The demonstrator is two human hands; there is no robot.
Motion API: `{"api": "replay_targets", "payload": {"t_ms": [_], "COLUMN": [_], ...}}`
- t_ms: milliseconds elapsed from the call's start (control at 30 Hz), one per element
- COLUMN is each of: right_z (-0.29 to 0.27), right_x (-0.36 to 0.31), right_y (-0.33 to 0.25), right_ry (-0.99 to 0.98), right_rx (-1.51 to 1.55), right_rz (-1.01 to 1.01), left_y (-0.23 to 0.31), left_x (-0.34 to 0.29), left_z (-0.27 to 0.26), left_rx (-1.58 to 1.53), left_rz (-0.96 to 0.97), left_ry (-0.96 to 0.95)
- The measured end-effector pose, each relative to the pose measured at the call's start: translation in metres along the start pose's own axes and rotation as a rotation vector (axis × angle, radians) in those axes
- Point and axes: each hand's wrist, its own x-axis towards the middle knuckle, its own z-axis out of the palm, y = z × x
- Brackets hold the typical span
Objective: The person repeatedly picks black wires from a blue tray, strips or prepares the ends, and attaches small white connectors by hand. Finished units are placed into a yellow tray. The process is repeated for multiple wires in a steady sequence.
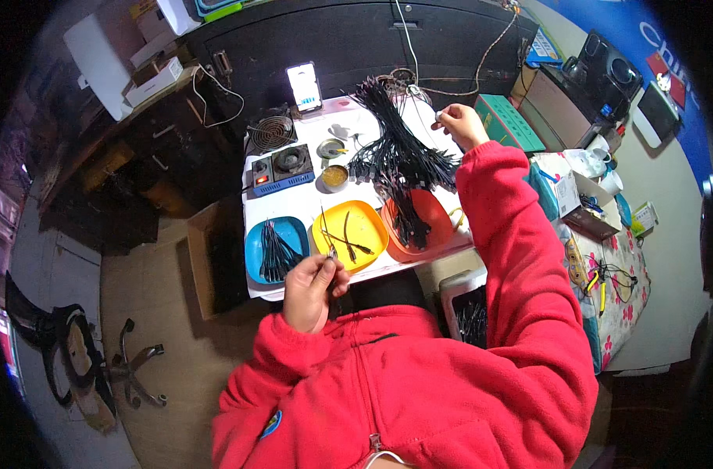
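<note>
My left hand is closed in a pinch on a short black cable, its thin bared wire ends pointing up at the near edge of the yellow tray. A few short black cables lie in that tray. Further cables with stripped ends fan out in the blue tray on the left. My right hand is raised over the table's far right, thumb and finger pinched on something small and whitish. Just left of it spreads a big bundle of black cables, reaching toward the orange tray, which holds more cables.
A blue-edged heating unit with a lit orange switch stands left of a tin of yellowish paste. Behind are a coil-shaped grille and a lit phone. A green box sits far right; a white bin stands below.
</note>
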Motion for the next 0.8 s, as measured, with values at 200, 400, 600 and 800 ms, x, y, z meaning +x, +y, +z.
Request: {"api": "replay_targets", "payload": {"t_ms": [200, 400, 600, 800], "right_z": [0.028, 0.078, 0.163, 0.163], "right_x": [-0.061, -0.211, -0.348, -0.331], "right_y": [-0.047, -0.094, -0.089, -0.079], "right_ry": [0.192, -0.188, -0.444, -0.542], "right_rx": [-0.077, 0.497, 0.205, 0.141], "right_rz": [0.173, -0.166, -0.205, -0.362], "left_y": [-0.005, 0.002, 0.051, 0.059], "left_x": [0.041, 0.055, 0.056, -0.001], "left_z": [0.029, 0.025, 0.018, 0.015], "left_rx": [-0.088, -0.257, -0.003, 0.199], "left_rz": [-0.008, -0.017, 0.221, 0.465], "left_ry": [-0.214, -0.202, -0.085, -0.152]}}
